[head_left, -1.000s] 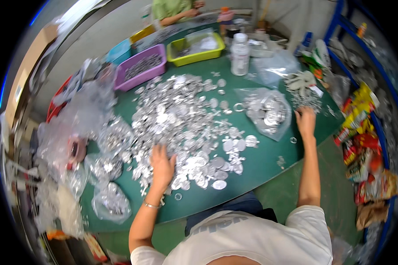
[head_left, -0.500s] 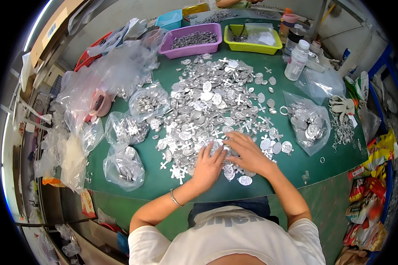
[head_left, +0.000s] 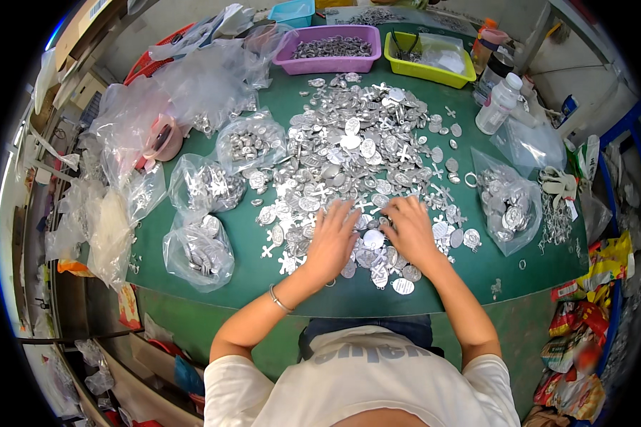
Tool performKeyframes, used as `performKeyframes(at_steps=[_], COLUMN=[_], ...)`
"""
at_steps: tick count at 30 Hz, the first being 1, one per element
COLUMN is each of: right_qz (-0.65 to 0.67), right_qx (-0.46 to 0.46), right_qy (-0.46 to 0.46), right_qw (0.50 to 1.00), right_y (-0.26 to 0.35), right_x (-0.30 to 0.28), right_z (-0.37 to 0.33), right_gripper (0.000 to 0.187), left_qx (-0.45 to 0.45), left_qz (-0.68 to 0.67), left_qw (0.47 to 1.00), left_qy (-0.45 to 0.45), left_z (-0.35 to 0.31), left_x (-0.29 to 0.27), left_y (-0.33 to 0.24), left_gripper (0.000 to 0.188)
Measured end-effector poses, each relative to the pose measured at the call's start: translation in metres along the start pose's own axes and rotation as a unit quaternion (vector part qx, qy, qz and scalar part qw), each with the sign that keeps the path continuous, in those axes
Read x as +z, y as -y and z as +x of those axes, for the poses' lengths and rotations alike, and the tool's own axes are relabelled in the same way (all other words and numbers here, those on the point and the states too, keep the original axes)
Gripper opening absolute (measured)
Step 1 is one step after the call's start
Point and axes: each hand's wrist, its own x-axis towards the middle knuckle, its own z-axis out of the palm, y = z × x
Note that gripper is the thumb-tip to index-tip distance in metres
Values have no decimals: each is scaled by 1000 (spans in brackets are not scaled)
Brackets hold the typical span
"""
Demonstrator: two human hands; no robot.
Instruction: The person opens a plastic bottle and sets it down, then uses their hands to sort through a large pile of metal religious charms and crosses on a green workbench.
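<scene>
A large pile of silver medals and small crosses [head_left: 363,142] spreads over the green table [head_left: 278,295]. Palm down on its near part lies my left hand [head_left: 332,240], fingers stretched out and slightly apart, touching the pieces. My right hand [head_left: 412,231] rests a little to the right, also palm down with fingers spread on the medals. Between the two hands, loose round and oval medals [head_left: 372,240] show. An oval medal [head_left: 402,286] lies close to the table's near edge. Neither hand visibly grips a piece; what lies under the palms is hidden.
Clear bags of metal pieces [head_left: 199,252] sit left of the pile, another bag [head_left: 506,203] right of it. Beyond are a purple basin [head_left: 326,66] of small parts, a yellow-green tray [head_left: 429,71] and a white bottle [head_left: 499,104]. Chains [head_left: 555,213] lie at the right edge.
My hands have moved apart, the right one rightward, uncovering medals between them. The whole view has shifted slightly.
</scene>
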Motion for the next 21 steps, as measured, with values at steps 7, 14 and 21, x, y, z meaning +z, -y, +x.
performKeyframes(at_steps=[7,14,21], right_qz=[-28,607,96], right_qx=[11,298,141], right_qy=[37,-88,-32], right_qw=[999,732,985], right_y=[-15,-10,-18], right_x=[9,5,36], right_z=[-5,18,56], right_gripper=[28,23,23], left_qx=[60,52,77], left_qz=[29,0,46], left_qw=[996,999,993], left_qy=[54,17,74], left_z=[-13,23,41], left_x=[6,18,32], left_y=[-4,-3,-4], left_gripper=[32,22,27])
